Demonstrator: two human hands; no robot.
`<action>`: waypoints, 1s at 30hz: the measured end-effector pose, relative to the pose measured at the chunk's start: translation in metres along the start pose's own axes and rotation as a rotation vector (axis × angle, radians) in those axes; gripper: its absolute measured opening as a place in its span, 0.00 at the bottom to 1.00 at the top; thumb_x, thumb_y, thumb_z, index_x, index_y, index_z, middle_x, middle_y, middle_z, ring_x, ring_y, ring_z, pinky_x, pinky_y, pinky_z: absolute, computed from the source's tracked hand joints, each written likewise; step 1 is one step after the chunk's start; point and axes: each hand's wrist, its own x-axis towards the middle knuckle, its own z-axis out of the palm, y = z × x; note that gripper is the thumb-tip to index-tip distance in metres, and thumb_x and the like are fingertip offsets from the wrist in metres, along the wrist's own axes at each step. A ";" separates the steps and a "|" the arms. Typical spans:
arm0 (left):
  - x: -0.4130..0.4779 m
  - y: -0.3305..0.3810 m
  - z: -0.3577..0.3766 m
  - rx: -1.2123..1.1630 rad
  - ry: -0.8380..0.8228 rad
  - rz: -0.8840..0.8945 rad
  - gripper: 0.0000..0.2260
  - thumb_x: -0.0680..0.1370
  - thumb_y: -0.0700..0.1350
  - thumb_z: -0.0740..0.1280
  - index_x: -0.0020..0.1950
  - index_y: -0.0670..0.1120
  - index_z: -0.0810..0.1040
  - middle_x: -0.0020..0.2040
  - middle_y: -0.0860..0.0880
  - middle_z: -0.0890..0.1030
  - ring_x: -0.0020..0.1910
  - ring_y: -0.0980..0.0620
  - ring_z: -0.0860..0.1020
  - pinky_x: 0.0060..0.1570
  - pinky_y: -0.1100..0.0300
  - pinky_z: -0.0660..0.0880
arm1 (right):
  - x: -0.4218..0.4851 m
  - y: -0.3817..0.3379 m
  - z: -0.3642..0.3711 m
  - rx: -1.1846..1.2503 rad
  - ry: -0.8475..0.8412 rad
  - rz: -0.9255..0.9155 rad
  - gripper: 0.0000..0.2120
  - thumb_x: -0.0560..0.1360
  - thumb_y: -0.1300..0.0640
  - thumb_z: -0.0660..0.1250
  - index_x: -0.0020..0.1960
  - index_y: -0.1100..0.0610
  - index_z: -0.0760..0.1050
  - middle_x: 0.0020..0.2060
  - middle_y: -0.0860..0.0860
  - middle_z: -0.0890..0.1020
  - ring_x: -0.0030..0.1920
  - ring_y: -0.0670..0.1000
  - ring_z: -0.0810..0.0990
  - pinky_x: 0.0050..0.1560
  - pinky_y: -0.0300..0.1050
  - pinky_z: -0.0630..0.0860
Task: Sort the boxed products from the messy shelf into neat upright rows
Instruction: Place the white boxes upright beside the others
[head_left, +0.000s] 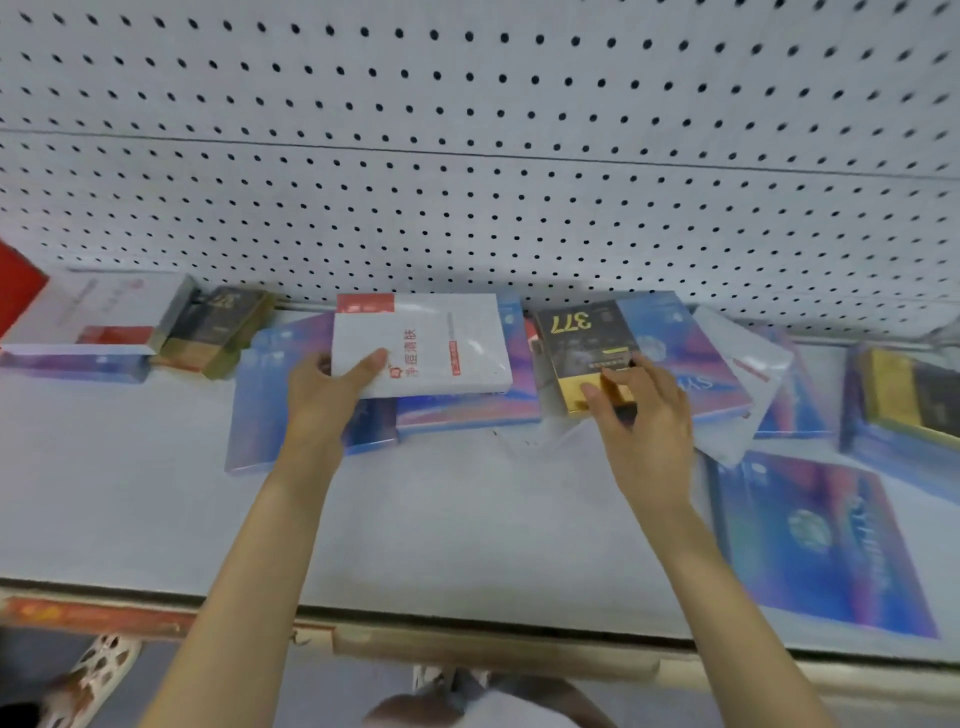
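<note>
Well left of the white box (431, 343), a small stack of boxes (104, 322) lies flat on the shelf (441, 519). Your left grip (324, 389) holds the white box's near-left corner, thumb on top, above overlapping blue boxes (467, 413). Just right of the white box, your right grip (644, 415) pinches the near end of the black-and-gold 377 box (582, 343). Further right, a large blue box (826, 540) lies flat.
</note>
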 end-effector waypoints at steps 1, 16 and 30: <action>-0.006 0.002 -0.002 -0.096 -0.013 0.002 0.11 0.73 0.44 0.74 0.53 0.47 0.76 0.54 0.49 0.83 0.47 0.53 0.82 0.35 0.63 0.79 | 0.000 -0.003 0.003 0.012 0.057 0.073 0.18 0.70 0.51 0.75 0.53 0.61 0.77 0.57 0.58 0.79 0.56 0.62 0.75 0.57 0.55 0.71; -0.058 0.003 -0.057 -0.459 0.038 0.059 0.02 0.75 0.46 0.70 0.43 0.48 0.81 0.40 0.52 0.86 0.37 0.54 0.83 0.33 0.59 0.80 | -0.005 -0.026 -0.004 0.541 0.220 0.391 0.11 0.72 0.60 0.73 0.46 0.55 0.70 0.38 0.48 0.76 0.39 0.49 0.75 0.41 0.41 0.72; -0.132 -0.022 0.006 -0.149 -0.635 -0.046 0.10 0.79 0.53 0.65 0.53 0.49 0.78 0.44 0.52 0.86 0.41 0.53 0.84 0.36 0.58 0.79 | -0.119 -0.035 -0.104 0.854 -0.245 0.689 0.10 0.58 0.47 0.74 0.38 0.47 0.85 0.33 0.47 0.84 0.31 0.43 0.81 0.31 0.33 0.75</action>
